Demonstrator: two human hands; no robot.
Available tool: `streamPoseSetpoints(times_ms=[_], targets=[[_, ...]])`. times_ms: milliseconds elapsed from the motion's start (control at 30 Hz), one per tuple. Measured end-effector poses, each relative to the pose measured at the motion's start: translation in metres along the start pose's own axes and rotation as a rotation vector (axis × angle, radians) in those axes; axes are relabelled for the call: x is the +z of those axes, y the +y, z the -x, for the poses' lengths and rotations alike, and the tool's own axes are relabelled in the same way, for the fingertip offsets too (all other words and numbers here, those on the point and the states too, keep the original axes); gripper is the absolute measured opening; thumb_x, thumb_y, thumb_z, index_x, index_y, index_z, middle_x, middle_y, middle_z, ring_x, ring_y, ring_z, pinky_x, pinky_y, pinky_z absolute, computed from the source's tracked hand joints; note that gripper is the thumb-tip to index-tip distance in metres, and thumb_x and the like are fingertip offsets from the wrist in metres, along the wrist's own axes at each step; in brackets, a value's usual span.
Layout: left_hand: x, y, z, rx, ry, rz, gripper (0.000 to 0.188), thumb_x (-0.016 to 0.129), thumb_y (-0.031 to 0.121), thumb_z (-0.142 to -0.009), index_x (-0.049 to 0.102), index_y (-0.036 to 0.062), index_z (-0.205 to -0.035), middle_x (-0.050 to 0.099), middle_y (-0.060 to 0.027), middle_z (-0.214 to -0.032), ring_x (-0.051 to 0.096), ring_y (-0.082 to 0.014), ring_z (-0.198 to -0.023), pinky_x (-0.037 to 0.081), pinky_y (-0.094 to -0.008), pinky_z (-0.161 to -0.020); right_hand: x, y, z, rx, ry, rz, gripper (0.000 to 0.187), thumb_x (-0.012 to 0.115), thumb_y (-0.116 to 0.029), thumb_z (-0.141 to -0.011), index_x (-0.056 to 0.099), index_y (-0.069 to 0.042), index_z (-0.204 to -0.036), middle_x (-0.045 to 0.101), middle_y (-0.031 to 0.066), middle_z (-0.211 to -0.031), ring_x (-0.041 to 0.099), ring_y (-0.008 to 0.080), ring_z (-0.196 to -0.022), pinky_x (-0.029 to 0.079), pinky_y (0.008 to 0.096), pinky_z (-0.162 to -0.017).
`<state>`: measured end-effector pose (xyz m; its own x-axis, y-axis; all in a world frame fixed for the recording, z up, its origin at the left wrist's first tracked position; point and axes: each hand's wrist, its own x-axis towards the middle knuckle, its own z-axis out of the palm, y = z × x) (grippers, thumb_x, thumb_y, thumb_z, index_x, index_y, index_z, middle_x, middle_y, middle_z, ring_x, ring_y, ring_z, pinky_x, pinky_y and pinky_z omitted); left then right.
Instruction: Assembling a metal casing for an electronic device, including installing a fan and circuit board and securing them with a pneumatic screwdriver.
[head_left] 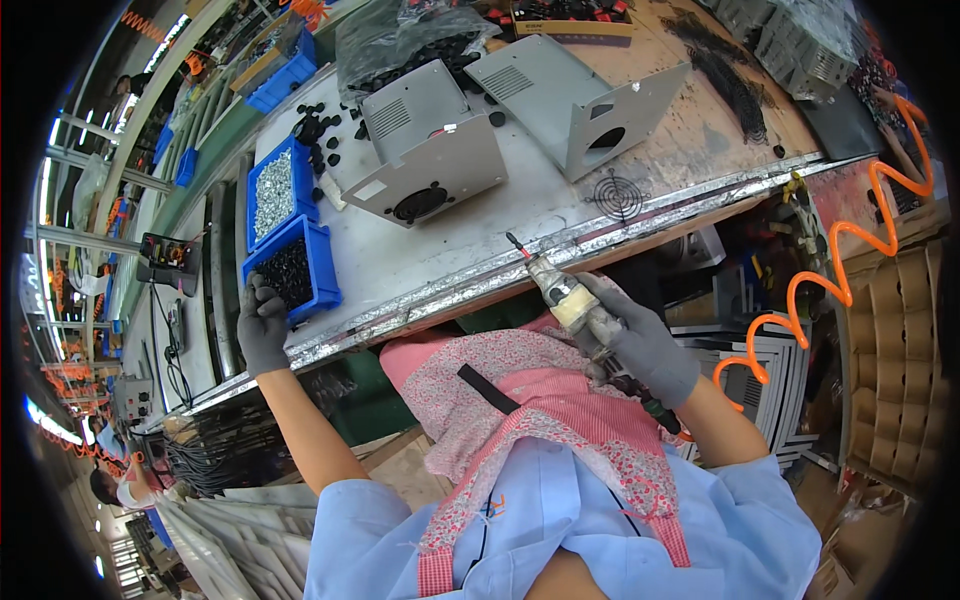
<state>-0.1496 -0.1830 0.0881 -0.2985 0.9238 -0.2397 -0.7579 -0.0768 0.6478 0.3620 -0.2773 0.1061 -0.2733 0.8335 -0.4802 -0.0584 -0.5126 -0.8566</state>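
Note:
My right hand (640, 340), in a grey glove, is wrapped round a pneumatic screwdriver (572, 300). Its bit points up and left over the bench's front edge. On the left, my gloved left hand (262, 325) has its fingers curled beside a blue bin (322, 262) of small black screws; whatever it may pinch is hidden. Behind that bin, a second blue bin (301, 180) contains silvery small parts. A grey metal housing (440, 165) with a black fan (420, 203) in its front panel stands mid-bench. To its right sits another bent metal housing (575, 105) with a round hole.
A black wire fan guard (617, 196) lies near the bench's front edge. Black caps (315, 130) are scattered behind the bins. More wire guards (730, 90) pile up at the back right. An orange coiled air hose (840, 265) hangs on the right, beside stacked panels (770, 370).

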Motion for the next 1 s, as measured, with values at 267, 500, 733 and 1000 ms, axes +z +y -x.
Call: streamPoseSetpoints(times_ms=[267, 500, 733, 1000], targets=[[0.08, -0.145, 0.063, -0.45, -0.397, -0.09, 0.023, 0.047, 0.032, -0.097, 0.053, 0.0093, -0.1, 0.049, 0.001, -0.075, 0.036, -0.0051, -0.054, 0.032, -0.0142, -0.04, 0.01, -0.001, 0.002, -0.103, -0.134, 0.02, 0.064, 0.05, -0.029, -0.091, 0.026, -0.003, -0.145, 0.054, 0.0073, -0.084, 0.053, 0.0076, -0.055, 0.047, 0.0216, -0.048], [0.146, -0.223, 0.083, -0.54, -0.402, -0.197, 0.028, 0.05, 0.036, -0.096, 0.053, 0.009, -0.094, 0.056, -0.0036, -0.079, 0.049, -0.0064, -0.057, 0.033, -0.0148, -0.039, 0.015, -0.002, 0.011, -0.129, -0.155, -0.03, 0.067, 0.051, -0.031, -0.09, 0.025, -0.005, -0.146, 0.053, 0.0053, -0.084, 0.051, 0.0066, -0.059, 0.046, 0.021, -0.053], [0.164, -0.237, 0.086, -0.471, -0.427, -0.447, 0.033, 0.049, 0.04, -0.096, 0.053, 0.007, -0.093, 0.057, -0.0038, -0.077, 0.045, -0.0053, -0.052, 0.031, -0.0169, -0.039, 0.006, 0.004, 0.012, -0.137, -0.077, -0.037, 0.062, 0.049, -0.028, -0.092, 0.026, -0.005, -0.145, 0.054, 0.0051, -0.087, 0.051, 0.006, -0.058, 0.046, 0.0205, -0.052], [0.166, -0.242, 0.083, -0.419, -0.494, -0.495, 0.039, 0.057, 0.043, -0.091, 0.052, 0.0047, -0.096, 0.056, -0.0058, -0.079, 0.047, -0.0052, -0.055, 0.033, -0.015, -0.041, 0.0, 0.007, 0.011, -0.141, -0.071, -0.072, 0.062, 0.048, -0.026, -0.092, 0.026, -0.002, -0.145, 0.054, 0.0053, -0.087, 0.051, 0.006, -0.059, 0.046, 0.0196, -0.051]])
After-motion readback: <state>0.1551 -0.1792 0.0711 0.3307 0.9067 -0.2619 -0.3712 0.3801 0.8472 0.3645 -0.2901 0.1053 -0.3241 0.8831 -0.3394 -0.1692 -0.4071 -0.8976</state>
